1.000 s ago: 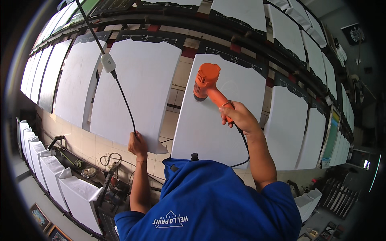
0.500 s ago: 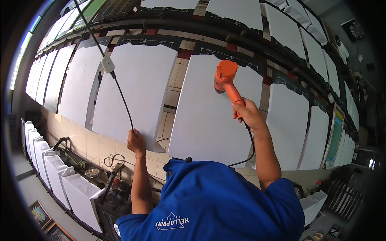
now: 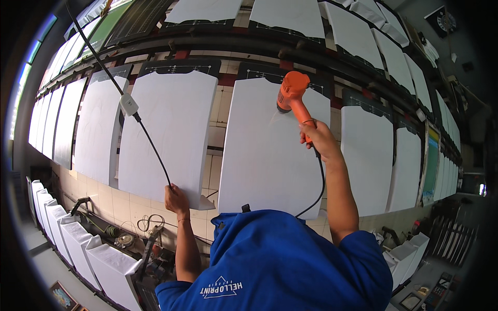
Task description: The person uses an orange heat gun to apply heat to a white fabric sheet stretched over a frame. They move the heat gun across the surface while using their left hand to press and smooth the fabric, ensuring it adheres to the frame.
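Right hand (image 3: 317,139) raised high, fingers wrapped tight round grip of orange heat gun (image 3: 291,96); nozzle end up, aimed at upper part of white panel (image 3: 272,150) hung on tiled wall (image 3: 218,129), gun close to panel face, contact not discernible. Black cord (image 3: 317,186) drops from grip, loops down past right forearm toward blue shirt (image 3: 290,259). Left hand (image 3: 176,199) lower, at bottom edge of next white panel (image 3: 166,135) to the left; fingers closed, apparently on panel's lower corner and on black cable (image 3: 153,150), exact hold not clear. Cable runs up-left from left hand through white inline box (image 3: 128,104), on toward top-left of view. More white panels in row along wall both sides, second row above, near dark rail (image 3: 207,44). Lower left: row of white boxes (image 3: 78,243), coiled wire (image 3: 148,224) and small tools nearby. Far right: dark rack (image 3: 451,233), partly in shadow.
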Motion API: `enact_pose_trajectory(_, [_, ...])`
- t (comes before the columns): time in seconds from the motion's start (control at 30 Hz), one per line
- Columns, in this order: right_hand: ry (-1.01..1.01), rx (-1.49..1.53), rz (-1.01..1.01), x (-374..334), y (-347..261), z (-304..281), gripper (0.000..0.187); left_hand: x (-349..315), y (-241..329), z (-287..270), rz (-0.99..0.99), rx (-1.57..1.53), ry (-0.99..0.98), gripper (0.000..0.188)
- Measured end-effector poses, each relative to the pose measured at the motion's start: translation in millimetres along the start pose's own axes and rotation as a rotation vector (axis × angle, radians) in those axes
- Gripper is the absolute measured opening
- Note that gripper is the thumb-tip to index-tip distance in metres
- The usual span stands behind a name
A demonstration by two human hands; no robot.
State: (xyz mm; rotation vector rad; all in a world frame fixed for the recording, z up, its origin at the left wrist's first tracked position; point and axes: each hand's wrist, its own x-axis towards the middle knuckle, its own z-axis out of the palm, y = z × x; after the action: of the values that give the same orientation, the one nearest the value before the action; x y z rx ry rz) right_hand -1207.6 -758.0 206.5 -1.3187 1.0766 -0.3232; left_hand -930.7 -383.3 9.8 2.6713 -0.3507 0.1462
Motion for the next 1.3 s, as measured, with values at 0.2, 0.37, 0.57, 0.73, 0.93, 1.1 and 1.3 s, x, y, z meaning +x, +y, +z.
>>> enact_pose_trajectory(0.2, [0.01,-0.007,-0.041,6,1,0,0.031,-1,-9,5,0.119,0.01,0.067,0.027])
enact_pose_trajectory(0.37, [0.01,0.024,-0.015,-3,-2,-4,0.034,2,-9,6,0.211,-0.006,0.095,0.025])
enact_pose_trajectory(0.57, [0.043,0.021,0.021,-8,1,-1,0.034,3,-7,4,0.203,-0.007,0.088,0.025])
enact_pose_trajectory(0.73, [0.057,0.028,0.038,-13,-6,-9,0.032,3,-7,6,0.195,0.004,0.091,0.026])
enact_pose_trajectory(0.93, [0.083,0.009,0.086,-28,-1,-18,0.031,3,-6,4,0.204,0.006,0.08,0.026])
enact_pose_trajectory(1.1, [0.133,0.017,0.149,-51,-4,-26,0.027,3,-8,5,0.207,0.006,0.087,0.027])
enact_pose_trajectory(1.3, [0.17,0.036,0.077,-32,8,-38,0.031,4,-3,3,0.197,0.026,0.042,0.027])
